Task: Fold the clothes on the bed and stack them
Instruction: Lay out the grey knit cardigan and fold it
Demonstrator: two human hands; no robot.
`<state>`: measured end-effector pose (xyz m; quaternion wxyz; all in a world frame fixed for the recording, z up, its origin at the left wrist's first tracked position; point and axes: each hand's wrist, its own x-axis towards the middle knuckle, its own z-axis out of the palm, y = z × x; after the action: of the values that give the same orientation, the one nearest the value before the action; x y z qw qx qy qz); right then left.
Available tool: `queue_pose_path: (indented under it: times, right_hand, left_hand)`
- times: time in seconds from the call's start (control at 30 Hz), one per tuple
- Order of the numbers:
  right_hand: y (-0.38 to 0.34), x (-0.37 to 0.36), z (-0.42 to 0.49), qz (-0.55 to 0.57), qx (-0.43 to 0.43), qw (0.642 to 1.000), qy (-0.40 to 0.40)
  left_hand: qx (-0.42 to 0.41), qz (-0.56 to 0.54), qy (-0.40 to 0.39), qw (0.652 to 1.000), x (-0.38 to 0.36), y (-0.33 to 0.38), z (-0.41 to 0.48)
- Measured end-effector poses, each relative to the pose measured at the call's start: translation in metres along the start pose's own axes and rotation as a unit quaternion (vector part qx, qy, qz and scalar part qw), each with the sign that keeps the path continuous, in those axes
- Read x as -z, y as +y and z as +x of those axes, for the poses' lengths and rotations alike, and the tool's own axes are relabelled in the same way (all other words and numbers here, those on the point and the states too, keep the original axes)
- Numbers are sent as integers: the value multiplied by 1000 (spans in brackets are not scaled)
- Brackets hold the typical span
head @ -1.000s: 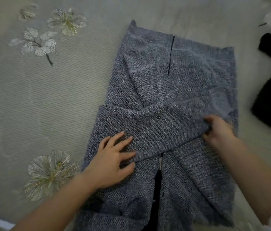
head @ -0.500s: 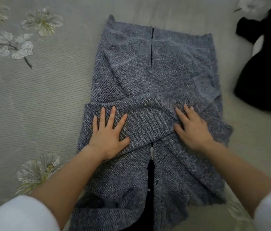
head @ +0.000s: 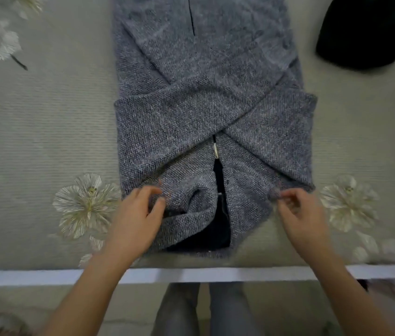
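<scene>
Now our left hand (head: pixel 136 214) and right hand (head: pixel 300 214) each pinch a near corner of the grey knit cardigan (head: pixel 203 112) with curled fingers. It lies flat on the bed (head: pixel 46 117), sleeves crossed over its front. A black garment (head: pixel 366 32) sits well apart, far right.

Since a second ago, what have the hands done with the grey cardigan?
Both hands left the crossed sleeves of the grey cardigan and drew back to its near end. The left hand now pinches the near-left edge, the right hand the near-right corner. The sleeves stay crossed; the black garment remains at its far right.
</scene>
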<state>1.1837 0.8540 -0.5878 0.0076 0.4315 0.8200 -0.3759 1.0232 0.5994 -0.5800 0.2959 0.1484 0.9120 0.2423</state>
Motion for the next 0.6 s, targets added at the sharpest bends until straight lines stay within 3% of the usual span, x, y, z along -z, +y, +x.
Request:
queue_pose_path:
  times: [0.1, 0.17, 0.23, 0.3, 0.37, 0.43, 0.5, 0.6]
  right_hand:
    - [29, -16, -25, 52, -129, 989, -49]
    - [38, -31, -30, 91, -201, 968, -116]
    - [35, -45, -30, 173, -257, 941, -136]
    - [27, -54, -27, 251, -274, 920, -123]
    - [19, -54, -19, 266, -243, 924, -130]
    - [10, -45, -11, 267, -211, 925, -170]
    - [1, -28, -1, 299, -191, 912, -207]
    - [-2, 3, 15, 386, -207, 861, -257]
  left_hand:
    - [25, 22, -85, 996, -16, -19, -20]
    - [20, 110, -143, 983, -26, -29, -26]
    - [12, 235, -149, 961, -31, -28, -27]
    - [-2, 329, -144, 933, -31, -19, -23]
    - [-33, 335, -179, 925, -27, -8, -16]
    - [-71, 234, -249, 937, -19, 3, -7]
    - [-55, 91, -343, 933, -3, 16, 0]
    - [83, -163, -401, 898, 12, 34, 4]
